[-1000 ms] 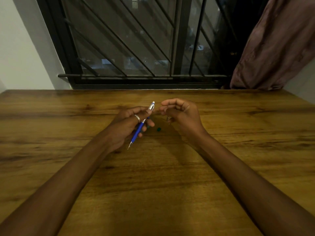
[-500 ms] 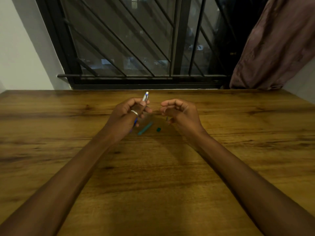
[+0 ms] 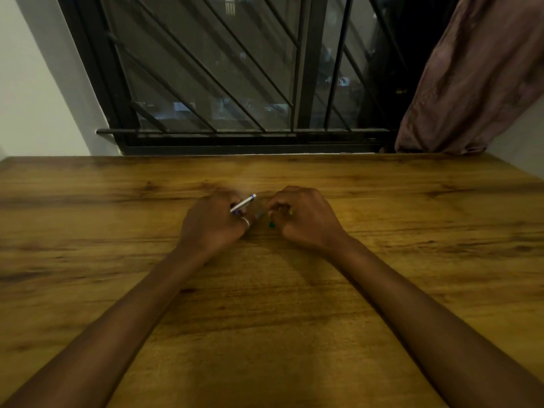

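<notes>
left hand [image 3: 215, 222] grips the slim blue-and-silver pen [image 3: 243, 204]; right hand [image 3: 306, 219] curls, perhaps pinching something; best hold the pen steady.

Dim, warm indoor light with a yellow-brown cast over the wooden surface [image 3: 265, 334]. Soft, broad shadows lie between the forearms, on the near side of the hands, and are darkest under the left hand [image 3: 212, 223] and right hand [image 3: 306, 219]. The window [image 3: 206, 69] beyond the hands is dark, with faint bluish glints in the glass. Left-hand fingers are smeared by motion blur. The pen [image 3: 243, 204] catches a small highlight. Wide-angle distortion slants the window frame. Detail is soft and grainy throughout.
</notes>
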